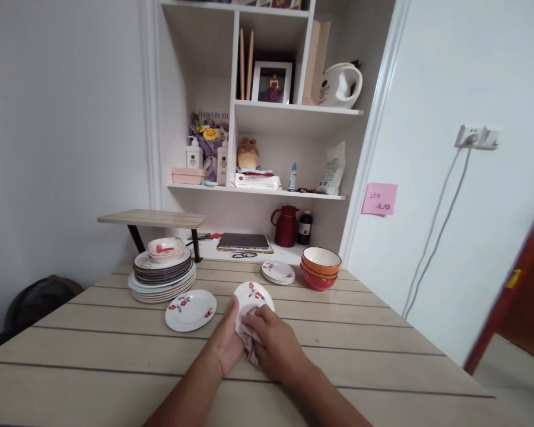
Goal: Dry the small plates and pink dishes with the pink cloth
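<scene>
A small white plate with red flowers is tilted up in my left hand, whose thumb lies along its left rim. My right hand presses a crumpled pale cloth against the plate's face; the fingers are closed round the cloth. To the left, a larger flowered plate lies flat on the wooden table. Behind my hands sits a short stack of small flowered plates. The lower part of the held plate is hidden by my hands and the cloth.
At the left stands a tall stack of plates topped by a bowl, beside a small raised shelf. Stacked orange and red bowls are at the right. Behind are a dark red jug, a laptop and glasses.
</scene>
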Demonstrator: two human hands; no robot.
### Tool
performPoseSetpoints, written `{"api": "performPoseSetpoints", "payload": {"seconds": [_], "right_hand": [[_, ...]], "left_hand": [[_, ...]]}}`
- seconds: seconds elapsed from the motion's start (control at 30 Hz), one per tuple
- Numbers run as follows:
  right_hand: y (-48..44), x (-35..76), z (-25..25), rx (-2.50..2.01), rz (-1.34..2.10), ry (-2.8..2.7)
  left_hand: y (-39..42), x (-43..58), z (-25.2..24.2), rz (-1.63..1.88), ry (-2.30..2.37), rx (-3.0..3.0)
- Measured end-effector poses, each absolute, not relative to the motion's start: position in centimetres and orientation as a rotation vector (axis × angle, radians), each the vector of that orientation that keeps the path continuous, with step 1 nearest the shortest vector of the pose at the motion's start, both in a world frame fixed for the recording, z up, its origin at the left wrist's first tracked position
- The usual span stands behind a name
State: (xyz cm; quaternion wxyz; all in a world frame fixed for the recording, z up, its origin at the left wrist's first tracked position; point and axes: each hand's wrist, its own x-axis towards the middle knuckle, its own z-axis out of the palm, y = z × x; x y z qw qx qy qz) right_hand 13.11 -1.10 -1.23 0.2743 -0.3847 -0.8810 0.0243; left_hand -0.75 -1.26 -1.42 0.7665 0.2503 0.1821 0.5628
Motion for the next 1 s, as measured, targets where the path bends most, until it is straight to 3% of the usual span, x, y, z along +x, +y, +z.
{"api": "performPoseSetpoints", "payload": {"seconds": [0.3, 0.53, 0.8, 1.0], "right_hand": [[1.3, 15.3, -0.9, -1.247, 0.071, -2.096], [-1.1, 12.1, -1.2, -0.934, -0.001, -2.318], [0.8, 14.7, -0.5, -1.236, -0.052, -2.085], [-0.8, 11.8, -0.8, -0.996, -0.106, -2.232]], "left_hand": [[-1.5, 1.0, -1.3, 1.274, 0.345, 0.517], [-1.2, -0.6, -1.8, 1.180, 0.455, 0.492], [-1.4, 0.5, -1.2, 1.213, 0.377, 0.510], [-1.5, 0.0, -1.3, 1.159, 0.490, 0.522]]}}
